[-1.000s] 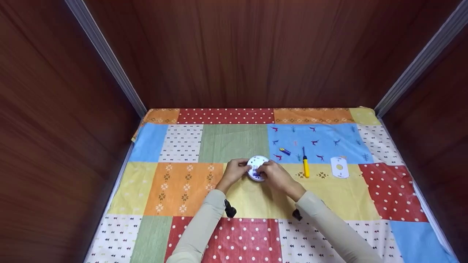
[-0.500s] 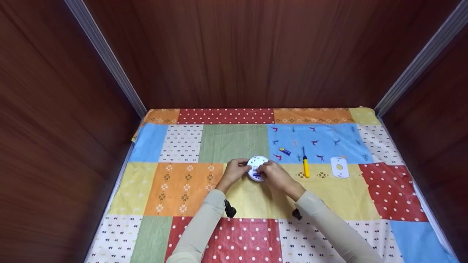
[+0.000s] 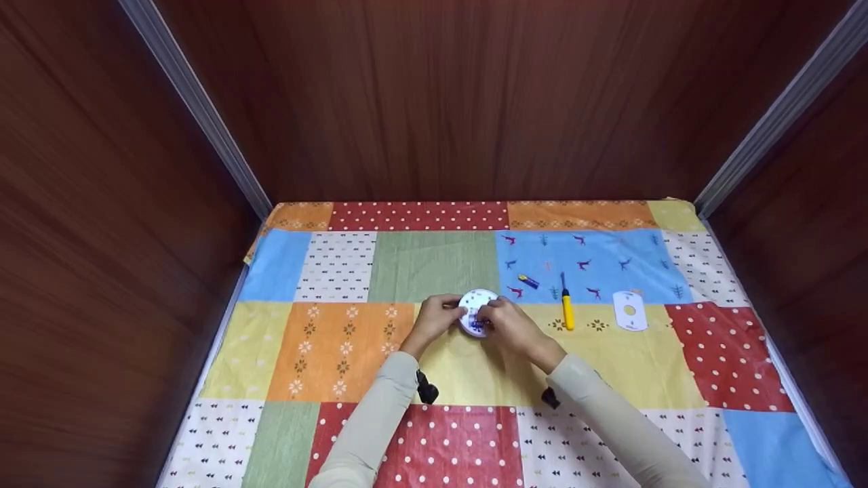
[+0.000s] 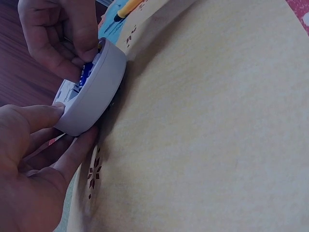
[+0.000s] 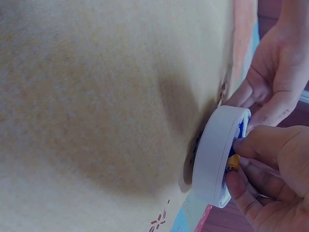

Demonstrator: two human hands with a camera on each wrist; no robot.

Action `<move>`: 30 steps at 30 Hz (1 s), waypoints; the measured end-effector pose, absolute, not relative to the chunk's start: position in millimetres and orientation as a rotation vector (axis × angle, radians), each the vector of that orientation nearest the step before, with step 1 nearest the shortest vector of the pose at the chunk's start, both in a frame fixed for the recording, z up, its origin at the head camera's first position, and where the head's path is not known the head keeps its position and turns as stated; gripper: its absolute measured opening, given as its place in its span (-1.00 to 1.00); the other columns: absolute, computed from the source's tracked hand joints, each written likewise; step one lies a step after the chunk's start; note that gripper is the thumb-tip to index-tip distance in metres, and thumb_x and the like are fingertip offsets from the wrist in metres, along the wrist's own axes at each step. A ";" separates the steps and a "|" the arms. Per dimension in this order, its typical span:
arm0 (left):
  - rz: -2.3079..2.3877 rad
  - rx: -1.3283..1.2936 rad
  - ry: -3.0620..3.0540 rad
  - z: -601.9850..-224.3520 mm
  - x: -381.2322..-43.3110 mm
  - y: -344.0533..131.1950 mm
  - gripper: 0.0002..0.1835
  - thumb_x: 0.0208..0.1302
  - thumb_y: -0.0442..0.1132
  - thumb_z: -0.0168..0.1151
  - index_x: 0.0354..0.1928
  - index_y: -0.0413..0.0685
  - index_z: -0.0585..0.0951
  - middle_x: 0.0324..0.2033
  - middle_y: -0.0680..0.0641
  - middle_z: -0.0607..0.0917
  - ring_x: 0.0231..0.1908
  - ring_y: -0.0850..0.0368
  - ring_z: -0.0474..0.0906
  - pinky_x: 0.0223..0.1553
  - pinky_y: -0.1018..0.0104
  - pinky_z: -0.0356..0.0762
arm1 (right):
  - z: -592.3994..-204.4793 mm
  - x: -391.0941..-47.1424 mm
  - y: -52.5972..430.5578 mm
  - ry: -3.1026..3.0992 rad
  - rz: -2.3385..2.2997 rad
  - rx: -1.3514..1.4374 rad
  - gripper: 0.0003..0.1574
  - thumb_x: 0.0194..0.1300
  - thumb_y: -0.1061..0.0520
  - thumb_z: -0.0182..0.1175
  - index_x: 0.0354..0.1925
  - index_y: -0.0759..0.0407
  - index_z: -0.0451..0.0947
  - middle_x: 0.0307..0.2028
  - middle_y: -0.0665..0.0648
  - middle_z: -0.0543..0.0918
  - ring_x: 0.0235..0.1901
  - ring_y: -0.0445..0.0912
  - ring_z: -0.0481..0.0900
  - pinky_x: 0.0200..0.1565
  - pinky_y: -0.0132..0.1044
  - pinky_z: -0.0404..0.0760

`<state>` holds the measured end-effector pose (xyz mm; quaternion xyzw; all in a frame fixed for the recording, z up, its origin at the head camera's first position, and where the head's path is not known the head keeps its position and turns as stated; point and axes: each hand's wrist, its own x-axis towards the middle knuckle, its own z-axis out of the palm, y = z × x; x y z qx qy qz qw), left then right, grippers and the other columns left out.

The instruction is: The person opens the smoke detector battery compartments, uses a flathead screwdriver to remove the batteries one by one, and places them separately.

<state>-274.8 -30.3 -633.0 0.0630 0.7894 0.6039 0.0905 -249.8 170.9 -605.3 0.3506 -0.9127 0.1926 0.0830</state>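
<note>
A round white device (image 3: 479, 296), which resembles a smoke alarm, is held tilted just above or on the cloth; I cannot tell whether its lower edge touches. My left hand (image 3: 432, 324) grips its left rim, with the thumb on the open face and fingers beneath, as the left wrist view shows. My right hand (image 3: 517, 330) pinches a battery (image 5: 233, 162) at the device's open face. That battery has a yellow end and a blue body (image 4: 85, 73); the fingers hide part of it. Another blue and yellow battery (image 3: 529, 281) lies on the cloth beyond the right hand.
Right of the hands lies a screwdriver (image 3: 567, 310) with a yellow handle. Farther right is a flat white plate (image 3: 630, 312) with a round hole. A patchwork cloth (image 3: 352, 434) covers the table, and brown wood-look panels (image 3: 434, 102) enclose its back and sides.
</note>
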 end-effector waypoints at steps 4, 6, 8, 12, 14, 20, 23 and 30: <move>1.779 0.187 2.361 -633.7 -275.0 -30.4 -0.69 0.40 -0.40 0.33 0.13 -0.36 0.74 -0.01 -0.30 0.82 -0.08 0.10 0.75 -0.10 0.40 0.73 | -604.2 -248.9 171.1 -2.719 0.582 1.047 -0.75 0.08 0.53 0.40 -0.25 0.33 0.76 -0.29 0.23 0.80 -0.25 0.12 0.64 -0.19 -0.07 0.74; 1.778 0.189 2.358 -634.2 -275.6 -30.4 -0.69 0.41 -0.40 0.32 0.14 -0.36 0.74 0.00 -0.30 0.82 -0.07 0.08 0.75 -0.09 0.41 0.72 | -603.5 -248.8 171.3 -2.724 0.581 1.043 -0.74 0.08 0.53 0.40 -0.24 0.34 0.76 -0.28 0.24 0.80 -0.25 0.12 0.64 -0.18 -0.07 0.75; 1.778 0.195 2.364 -634.7 -276.3 -30.5 -0.69 0.41 -0.40 0.32 0.13 -0.36 0.74 0.00 -0.31 0.81 -0.06 0.05 0.76 -0.08 0.40 0.72 | -602.8 -248.9 171.5 -2.734 0.579 1.041 -0.74 0.10 0.53 0.39 -0.22 0.34 0.77 -0.27 0.25 0.80 -0.23 0.13 0.64 -0.16 -0.06 0.76; 1.762 0.186 2.376 -635.6 -277.3 -30.7 -0.68 0.41 -0.39 0.33 0.15 -0.35 0.74 0.00 -0.29 0.82 -0.05 0.04 0.76 -0.08 0.40 0.72 | -601.9 -249.9 171.5 -2.750 0.577 1.044 -0.73 0.11 0.51 0.40 -0.19 0.35 0.78 -0.22 0.27 0.81 -0.17 0.16 0.66 -0.09 -0.04 0.78; 1.755 0.174 2.378 -635.3 -277.4 -30.7 -0.67 0.41 -0.38 0.33 0.16 -0.34 0.74 0.01 -0.28 0.82 -0.05 0.05 0.76 -0.08 0.42 0.70 | -601.2 -249.8 171.6 -2.757 0.577 1.043 -0.73 0.11 0.50 0.42 -0.17 0.36 0.79 -0.20 0.28 0.81 -0.15 0.17 0.67 -0.06 -0.03 0.79; 1.767 0.159 2.356 -635.0 -276.8 -30.4 -0.67 0.42 -0.37 0.32 0.17 -0.34 0.73 0.02 -0.29 0.81 -0.05 0.06 0.75 -0.10 0.41 0.71 | -598.1 -249.1 172.4 -2.757 0.579 1.038 -0.70 0.12 0.49 0.42 -0.14 0.35 0.80 -0.17 0.28 0.79 -0.13 0.17 0.67 -0.04 -0.02 0.78; 1.764 0.157 2.360 -635.7 -277.1 -30.5 -0.67 0.42 -0.37 0.33 0.17 -0.33 0.73 0.02 -0.28 0.81 -0.07 0.09 0.74 -0.11 0.43 0.71 | -596.9 -248.8 173.0 -2.751 0.589 1.034 -0.68 0.11 0.48 0.44 -0.12 0.35 0.80 -0.16 0.29 0.78 -0.13 0.17 0.66 -0.04 -0.01 0.78; 1.794 0.155 2.329 -634.4 -275.6 -30.2 -0.67 0.42 -0.38 0.32 0.17 -0.34 0.73 0.00 -0.29 0.82 -0.13 0.15 0.74 -0.08 0.28 0.79 | -594.7 -249.9 173.5 -2.695 0.601 1.029 -0.66 0.01 0.48 0.49 -0.18 0.35 0.77 -0.16 0.30 0.75 -0.14 0.20 0.65 -0.04 0.04 0.73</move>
